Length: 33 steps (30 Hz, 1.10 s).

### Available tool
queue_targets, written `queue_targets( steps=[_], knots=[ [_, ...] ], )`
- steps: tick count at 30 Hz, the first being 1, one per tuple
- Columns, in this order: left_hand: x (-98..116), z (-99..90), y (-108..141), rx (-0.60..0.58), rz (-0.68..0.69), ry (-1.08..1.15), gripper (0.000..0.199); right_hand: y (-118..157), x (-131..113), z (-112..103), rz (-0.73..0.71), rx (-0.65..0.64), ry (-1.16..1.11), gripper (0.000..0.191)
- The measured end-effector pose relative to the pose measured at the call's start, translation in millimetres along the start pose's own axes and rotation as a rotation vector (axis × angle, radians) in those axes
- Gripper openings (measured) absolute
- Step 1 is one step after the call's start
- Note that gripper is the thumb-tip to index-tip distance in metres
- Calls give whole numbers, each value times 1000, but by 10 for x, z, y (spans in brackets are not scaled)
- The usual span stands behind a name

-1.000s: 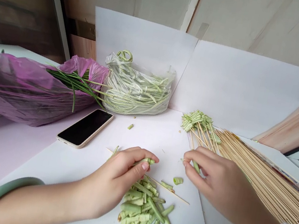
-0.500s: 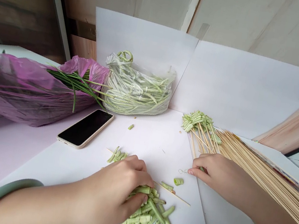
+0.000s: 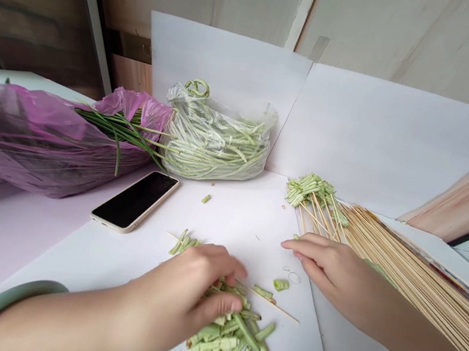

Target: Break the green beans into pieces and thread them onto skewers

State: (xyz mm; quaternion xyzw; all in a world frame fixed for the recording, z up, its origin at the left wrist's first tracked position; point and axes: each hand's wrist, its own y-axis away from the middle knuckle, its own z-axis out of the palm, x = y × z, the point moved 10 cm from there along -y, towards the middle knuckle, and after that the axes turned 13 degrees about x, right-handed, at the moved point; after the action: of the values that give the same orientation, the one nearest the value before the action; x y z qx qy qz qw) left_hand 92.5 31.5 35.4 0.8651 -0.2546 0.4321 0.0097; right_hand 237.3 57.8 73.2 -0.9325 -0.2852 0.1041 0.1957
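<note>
While the left hand [image 3: 188, 297] hangs low at the pile [image 3: 227, 343] of cut beans, its thumb and forefinger stand apart, with green showing in the gap and nothing I can see pinched between them; the other fingers are tucked out of my view. Take the pile as the clock's centre, with 12 pointing away from the person. The step looks to me like picking out a piece. I would close on just 1, by its middle, with thumb and fingertip; a scoop could easily drag neighbours along. Best to lift straight up, too, because a skewer [image 3: 279, 308] seems to run under that hand, its bare end at 2 o'clock and its threaded beans [image 3: 185, 243] at 11, and a careless sweep might roll it. Top pieces that lie free should come away most cleanly.

Between 1 and 2 o'clock, the right hand [image 3: 329, 268] has its fingers loosely stretched. A bit of green [image 3: 296, 236] peeps out just past the forefinger; whether any finger grips it, I cannot tell. Keeping that hand clear of the loose piece [image 3: 281, 284] at 1 o'clock seems wise. Farther off at 1 lies the bunch [image 3: 309, 188] of loaded skewers, with the plain stack [image 3: 415, 280] at 2.
</note>
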Motion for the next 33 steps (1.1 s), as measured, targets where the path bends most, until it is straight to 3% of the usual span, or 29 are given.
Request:
queue_targets(
  steps=[3, 6, 12, 19, 25, 29, 31, 33],
  knots=[
    [-32, -227, -35, 240, -49, 157, 26, 38, -246, 76, -37, -58, -161, 25],
    [-69, -324, -29, 345, -87, 266, 25, 93, -449, 177, 12, -123, -268, 22],
    [-84, -286, -47, 319, -115, 341, 22, 165, -746, 318, 22, -151, -374, 31],
    [-26, -169, -38, 208, -79, 237, 10, 132, -727, 298, -7, -62, -368, 28],
    [86, -128, -7, 190, 65, 192, 11, 7, -617, -242, -95, 259, -322, 20],
    [127, -40, -28, 128, 135, 293, 22, -194, -359, -621, 96, 537, -431, 19],
    [100, 26, -40, 99, 121, 335, 22, -389, -316, -560, 136, 512, -510, 21],
    [93, 102, -42, 71, 132, 371, 20, -665, -322, -323, 137, 339, -468, 25]
  ],
)
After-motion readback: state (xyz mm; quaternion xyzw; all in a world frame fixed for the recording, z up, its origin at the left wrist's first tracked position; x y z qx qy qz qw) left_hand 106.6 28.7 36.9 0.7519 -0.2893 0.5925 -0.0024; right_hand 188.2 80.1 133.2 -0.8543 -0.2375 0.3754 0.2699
